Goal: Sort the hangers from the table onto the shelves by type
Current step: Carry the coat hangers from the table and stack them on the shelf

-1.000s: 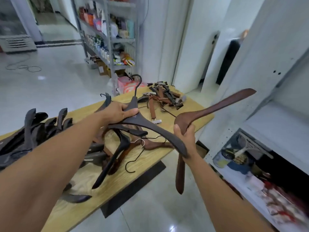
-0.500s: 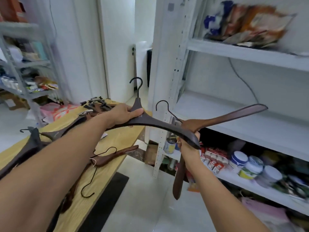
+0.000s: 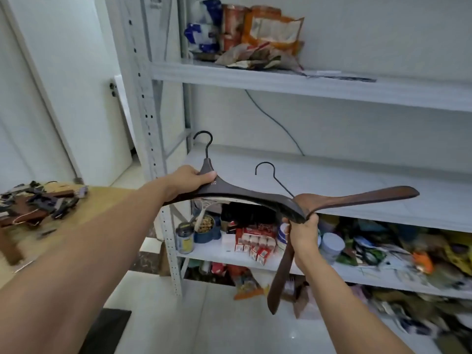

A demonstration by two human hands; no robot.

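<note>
Hangers fill both hands: the left hand (image 3: 196,178) is curled round the neck of the dark hanger (image 3: 242,194), just under its hook, and the right hand (image 3: 304,232) is clamped on the centre of the brown hanger (image 3: 357,199), one arm of which points right in front of the middle shelf (image 3: 332,175) while the other hangs toward the floor; the dark hanger's tip crosses the brown one just above the right fist, so the two look likely to snag; the step in hand seems to be carrying both to the shelving, and it would go best to part them first, then lay each flat with its own kind, well back from the edge; more hangers (image 3: 38,203) lie heaped on the surface (image 3: 107,193) at left; on the lower shelf (image 3: 219,254) a blue tub (image 3: 207,227) holds something brownish that I cannot identify, beside a tin (image 3: 184,241) and small red-and-white boxes (image 3: 255,242); crumpled packets (image 3: 255,34) sit on the upper shelf (image 3: 255,80)
</note>
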